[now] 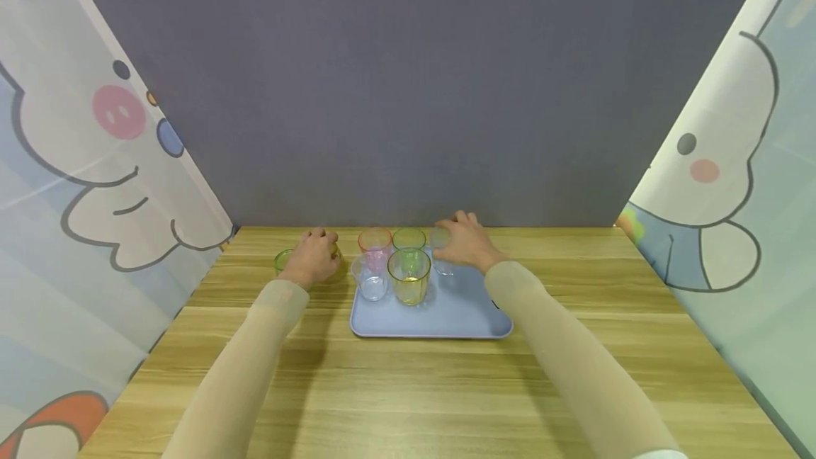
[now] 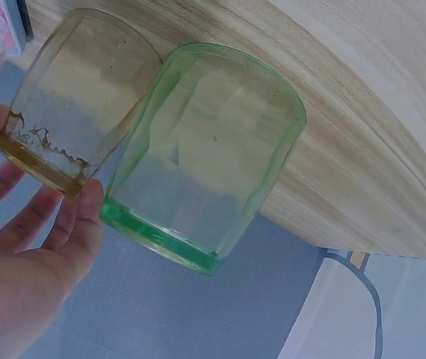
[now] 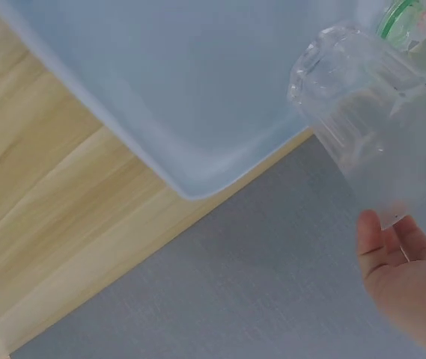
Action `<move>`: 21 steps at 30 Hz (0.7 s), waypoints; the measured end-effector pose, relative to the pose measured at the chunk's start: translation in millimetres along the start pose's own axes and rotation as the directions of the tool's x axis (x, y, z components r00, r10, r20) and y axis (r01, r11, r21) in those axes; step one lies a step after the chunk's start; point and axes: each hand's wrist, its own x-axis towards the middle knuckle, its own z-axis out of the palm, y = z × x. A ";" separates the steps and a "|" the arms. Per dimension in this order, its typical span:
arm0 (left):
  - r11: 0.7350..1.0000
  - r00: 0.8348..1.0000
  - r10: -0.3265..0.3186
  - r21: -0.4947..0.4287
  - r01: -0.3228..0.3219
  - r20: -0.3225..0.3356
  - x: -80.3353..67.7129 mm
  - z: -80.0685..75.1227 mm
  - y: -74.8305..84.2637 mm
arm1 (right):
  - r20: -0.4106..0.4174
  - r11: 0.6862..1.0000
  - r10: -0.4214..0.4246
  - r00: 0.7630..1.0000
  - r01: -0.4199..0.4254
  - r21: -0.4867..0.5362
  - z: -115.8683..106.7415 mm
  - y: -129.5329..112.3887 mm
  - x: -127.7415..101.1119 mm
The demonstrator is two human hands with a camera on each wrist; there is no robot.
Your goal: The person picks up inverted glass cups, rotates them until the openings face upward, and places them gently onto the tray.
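Left hand [image 1: 314,258] curls loosely around the amber cup [image 2: 70,105] on the desk [image 1: 408,388] beside a green cup [image 2: 205,157], right hand [image 1: 464,241] grips a clear cup [image 3: 377,134] over the blue tray [image 1: 446,317].

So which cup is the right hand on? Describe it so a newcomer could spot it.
Find the blue tray mid-table. At its far right corner stands a clear cup under the right hand. Unlike the pink, green and yellow cups beside it, it is colourless, and another clear one sits at the tray's left side.
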 end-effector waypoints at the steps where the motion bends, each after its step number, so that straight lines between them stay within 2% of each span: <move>1: 1.000 1.000 0.001 0.002 -0.001 0.000 0.0 0.0 -0.3 | 0.000 1.000 0.001 1.000 -0.001 -0.006 1.0 -0.2 0.9; 8: 1.000 1.000 -0.011 -0.008 0.011 -0.001 0.7 1.4 -2.3 | -0.010 1.000 0.010 1.000 -0.011 -0.016 3.5 -1.1 1.9; 21: 0.999 1.000 0.005 -0.032 -0.006 -0.013 -2.0 1.8 -5.1 | -0.013 1.000 -0.012 1.000 0.012 -0.022 5.3 -4.3 0.9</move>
